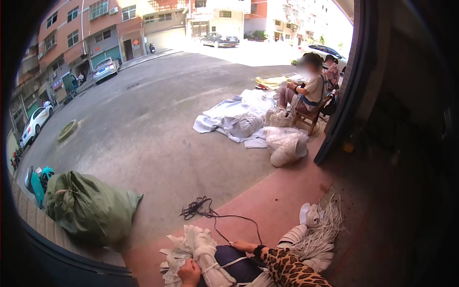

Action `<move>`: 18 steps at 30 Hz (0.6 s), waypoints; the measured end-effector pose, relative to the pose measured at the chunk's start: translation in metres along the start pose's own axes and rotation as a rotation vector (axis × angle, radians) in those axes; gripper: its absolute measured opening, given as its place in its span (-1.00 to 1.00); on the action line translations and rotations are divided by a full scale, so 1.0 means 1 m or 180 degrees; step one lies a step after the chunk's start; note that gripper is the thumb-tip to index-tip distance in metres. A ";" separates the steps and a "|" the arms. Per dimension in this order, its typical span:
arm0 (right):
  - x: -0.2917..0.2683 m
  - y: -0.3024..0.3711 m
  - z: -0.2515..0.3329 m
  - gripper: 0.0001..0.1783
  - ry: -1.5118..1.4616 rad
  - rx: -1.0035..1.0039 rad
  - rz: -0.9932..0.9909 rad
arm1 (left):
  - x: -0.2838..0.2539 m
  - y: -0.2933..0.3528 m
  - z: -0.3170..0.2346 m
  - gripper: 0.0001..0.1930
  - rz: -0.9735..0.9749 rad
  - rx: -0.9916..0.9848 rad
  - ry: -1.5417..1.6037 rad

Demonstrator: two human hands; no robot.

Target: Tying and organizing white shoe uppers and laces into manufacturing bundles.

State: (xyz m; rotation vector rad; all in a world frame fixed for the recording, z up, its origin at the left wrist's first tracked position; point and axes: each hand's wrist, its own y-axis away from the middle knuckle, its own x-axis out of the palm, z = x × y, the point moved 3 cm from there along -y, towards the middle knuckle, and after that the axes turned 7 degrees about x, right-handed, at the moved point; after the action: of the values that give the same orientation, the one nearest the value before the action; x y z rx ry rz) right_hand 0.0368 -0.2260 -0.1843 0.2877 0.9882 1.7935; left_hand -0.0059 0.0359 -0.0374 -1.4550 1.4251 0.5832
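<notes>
My right hand (245, 246) reaches in from a leopard-print sleeve (294, 268), with a dark band at the wrist. Its fingers are closed at the end of a thin black cord (239, 216), which trails forward to a loose tangle on the ground. At the lower edge my left hand (190, 272) is curled closed beside a bundle of off-white fabric strips (205, 253); whatever its fingers grip is hidden. Dark navy cloth (237, 263) lies between the hands, crossed by a pale strip. Right of my forearm is a heap of white stringy cords (315, 239).
A large tied green sack (91, 205) stands at the left. Ahead right, a seated person (308, 86) works near white bags (284, 143) and spread pale cloth (224, 115); another person sits behind. A dark door frame (342, 95) bounds the right. Parked cars line the street.
</notes>
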 end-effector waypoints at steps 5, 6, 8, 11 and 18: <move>-0.003 -0.002 -0.013 -0.57 0.0178 -0.0197 0.0153 | 0.007 -0.001 0.001 -0.88 -0.0036 0.0081 0.0095; -0.002 -0.002 -0.013 -0.58 0.0070 -0.0180 0.0315 | 0.009 0.002 0.004 -0.87 -0.0280 0.0396 0.0059; 0.000 -0.005 -0.010 -0.58 -0.0081 -0.0050 0.0381 | 0.011 0.007 0.011 -0.84 -0.0560 0.0732 0.0052; -0.005 0.009 0.005 -0.51 0.0042 0.0017 0.0470 | 0.002 0.008 0.006 -0.85 -0.0645 0.0759 0.0117; -0.002 0.028 -0.007 -0.42 0.0148 -0.0331 -0.0255 | 0.004 0.002 0.007 -0.88 -0.0002 -0.0022 0.0100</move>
State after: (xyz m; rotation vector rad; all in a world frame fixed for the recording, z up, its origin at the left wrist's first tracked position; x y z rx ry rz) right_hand 0.0148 -0.2353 -0.1678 0.1403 0.9225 1.7785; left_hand -0.0053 0.0400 -0.0443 -1.4760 1.4482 0.5675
